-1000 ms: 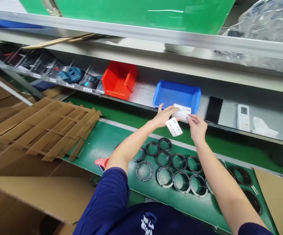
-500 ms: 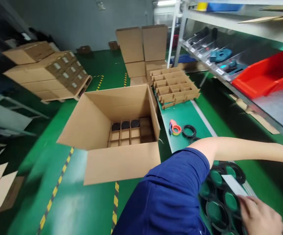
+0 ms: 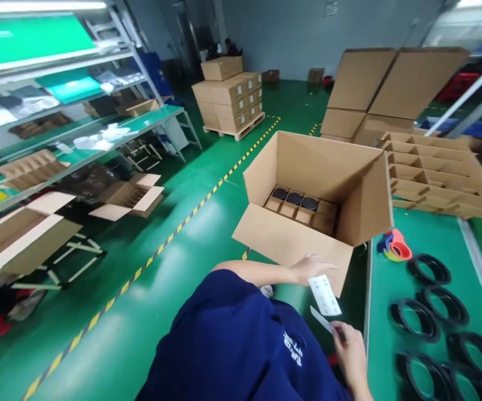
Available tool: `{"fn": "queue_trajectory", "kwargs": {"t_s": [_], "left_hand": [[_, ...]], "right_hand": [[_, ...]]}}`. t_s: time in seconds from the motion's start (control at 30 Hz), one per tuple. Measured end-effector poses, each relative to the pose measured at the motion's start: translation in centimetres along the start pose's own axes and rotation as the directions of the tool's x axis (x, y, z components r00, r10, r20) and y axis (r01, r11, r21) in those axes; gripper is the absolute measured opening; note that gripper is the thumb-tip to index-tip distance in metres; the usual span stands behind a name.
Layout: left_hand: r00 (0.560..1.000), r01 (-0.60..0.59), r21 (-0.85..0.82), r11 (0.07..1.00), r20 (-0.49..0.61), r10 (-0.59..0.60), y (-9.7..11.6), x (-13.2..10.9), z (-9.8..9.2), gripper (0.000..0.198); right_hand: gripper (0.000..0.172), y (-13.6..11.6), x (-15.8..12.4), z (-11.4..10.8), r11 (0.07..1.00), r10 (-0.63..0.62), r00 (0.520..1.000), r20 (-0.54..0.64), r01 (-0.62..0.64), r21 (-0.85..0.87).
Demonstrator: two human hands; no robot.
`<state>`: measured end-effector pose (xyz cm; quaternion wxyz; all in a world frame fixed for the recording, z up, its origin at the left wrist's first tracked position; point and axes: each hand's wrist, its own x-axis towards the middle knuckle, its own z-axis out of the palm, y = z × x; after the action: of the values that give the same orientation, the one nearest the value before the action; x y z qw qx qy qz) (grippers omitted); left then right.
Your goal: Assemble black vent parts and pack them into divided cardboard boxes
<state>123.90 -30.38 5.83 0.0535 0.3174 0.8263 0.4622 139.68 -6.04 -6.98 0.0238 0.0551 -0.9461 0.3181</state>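
My left hand [image 3: 313, 268] is over the front flap of an open cardboard box [image 3: 293, 236], its fingers partly blurred. It appears to pinch the upper edge of a white printed label [image 3: 324, 295]. Below and to the right, my right hand [image 3: 349, 346] grips a thin white strip of paper [image 3: 321, 319] between thumb and fingers. Cardboard dividers [image 3: 291, 211] line the inside of the box, with black round pieces [image 3: 294, 198] in a row of cells at the back.
Right of me, a green bench [image 3: 391, 340] carries several black rings [image 3: 415, 319], tape rolls [image 3: 396, 245] and stacked cardboard dividers [image 3: 437, 172]. Stacked cartons [image 3: 228, 100] sit on a pallet behind. Shelving [image 3: 57, 94] and open boxes [image 3: 130, 196] stand left.
My view has swung left. A hand that was at a white piece over the black rings has left them; both hands are now in front of me by the box flap, with white papers.
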Motion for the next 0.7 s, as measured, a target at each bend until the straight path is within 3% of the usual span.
{"fn": "queue_trajectory", "kwargs": {"t_s": [0.13,0.27,0.37,0.57,0.7], "left_hand": [[0.965,0.127,-0.022,0.992,-0.227,-0.128,-5.7,-7.7,-6.7,0.031],[0.906,0.205,-0.097,0.974,-0.359,-0.226,-11.0,-14.8,-12.9,0.030],[0.838,0.321,-0.150,0.935,-0.415,-0.354,-15.7,-20.4,-18.4,0.026],[0.635,0.518,-0.211,0.829,-0.554,-0.538,-23.9,-31.9,-31.4,0.026],[0.524,0.553,-0.285,0.783,-0.611,-0.593,-26.7,-37.0,-37.5,0.024]], "right_hand": [[0.037,-4.3,0.5,3.1,0.996,0.048,0.992,0.119,-0.056,0.066],[0.036,-10.9,5.8,7.0,0.999,-0.006,0.971,0.238,-0.002,0.034],[0.032,-18.6,11.9,11.8,0.995,-0.086,0.940,0.329,0.068,0.068],[0.021,-36.8,23.4,23.6,0.967,-0.226,0.893,0.390,0.158,0.198],[0.019,-44.5,27.9,29.7,0.939,-0.316,0.873,0.371,0.231,0.255]]}}
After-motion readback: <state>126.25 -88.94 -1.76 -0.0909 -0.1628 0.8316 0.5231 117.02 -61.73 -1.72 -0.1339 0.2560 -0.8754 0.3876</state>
